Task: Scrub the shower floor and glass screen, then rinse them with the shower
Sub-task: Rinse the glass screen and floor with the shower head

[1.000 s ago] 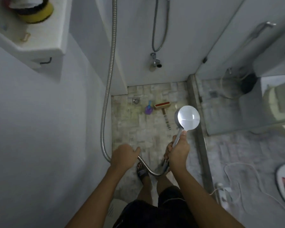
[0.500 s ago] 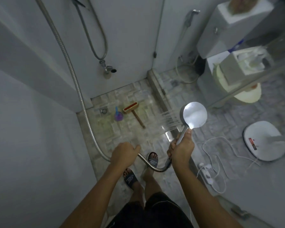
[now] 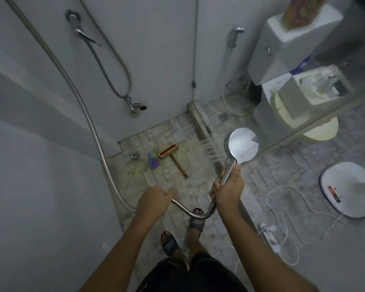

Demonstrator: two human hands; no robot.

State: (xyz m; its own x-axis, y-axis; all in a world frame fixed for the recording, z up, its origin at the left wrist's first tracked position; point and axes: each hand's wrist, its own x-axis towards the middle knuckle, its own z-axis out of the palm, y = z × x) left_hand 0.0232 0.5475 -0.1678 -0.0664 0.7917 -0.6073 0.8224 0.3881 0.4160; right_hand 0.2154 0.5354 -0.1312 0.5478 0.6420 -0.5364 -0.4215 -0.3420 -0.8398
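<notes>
**Shower head spraying, held above the grip**

The right hand [image 3: 228,189] is wrapped tight around the handle of the shower head [image 3: 241,145], whose round chrome face rises above the fist while water streams out to its left. The left hand [image 3: 154,200] is closed on the metal hose [image 3: 89,114], which loops low between both hands. On the tiled shower floor [image 3: 177,131] beyond, well clear of either hand, lie a scrub brush [image 3: 171,157] and a purple scoop [image 3: 152,162] beside the drain [image 3: 134,156].
</notes>
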